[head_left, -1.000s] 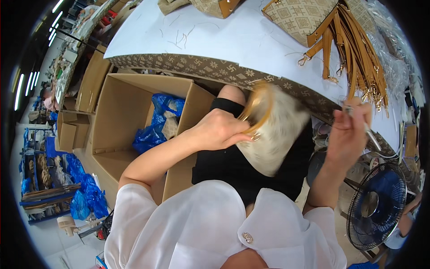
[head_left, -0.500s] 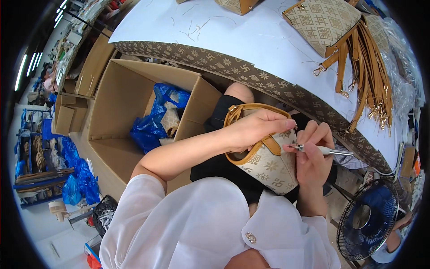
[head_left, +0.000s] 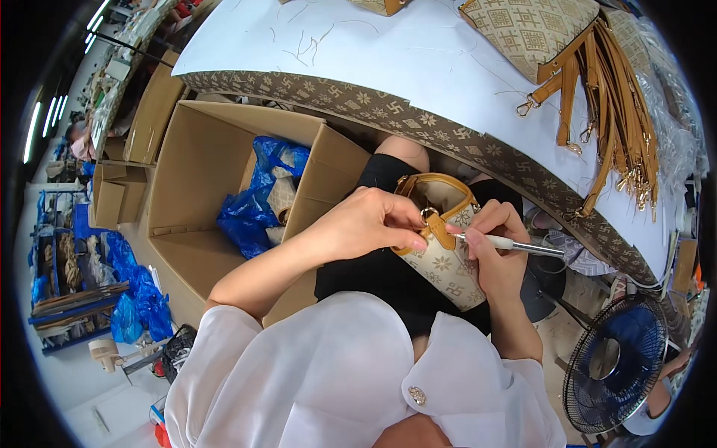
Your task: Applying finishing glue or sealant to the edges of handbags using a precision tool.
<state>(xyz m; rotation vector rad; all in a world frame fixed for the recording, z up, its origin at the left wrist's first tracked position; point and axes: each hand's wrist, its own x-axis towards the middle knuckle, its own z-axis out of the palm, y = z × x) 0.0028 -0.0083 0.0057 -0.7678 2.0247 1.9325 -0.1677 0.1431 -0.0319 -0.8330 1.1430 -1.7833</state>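
A small beige patterned handbag (head_left: 452, 278) with tan trim rests on my lap, its mouth facing up and away. My left hand (head_left: 371, 222) is closed on the near side of the bag's rim, thumb and fingers pinching beside a tan tab (head_left: 441, 231) that carries a metal ring (head_left: 429, 213). In my right hand (head_left: 499, 257) is a slim pen-like tool (head_left: 523, 246) with a white grip and a silver end. Its tip points left at the tab and sits against or very near it; I cannot tell which.
At my left stands an open cardboard box (head_left: 196, 142) holding blue plastic (head_left: 248, 218) and a beige piece. The white-topped table (head_left: 426, 71) ahead bears loose threads, another patterned bag (head_left: 526, 36) and tan straps with clasps (head_left: 609, 123). A black fan (head_left: 612, 366) stands at right.
The bag has turned and shifted slightly, so the ringed tab faces up. My left hand has moved from the bag's far rim to beside the tab; the tool has moved left with my right hand.
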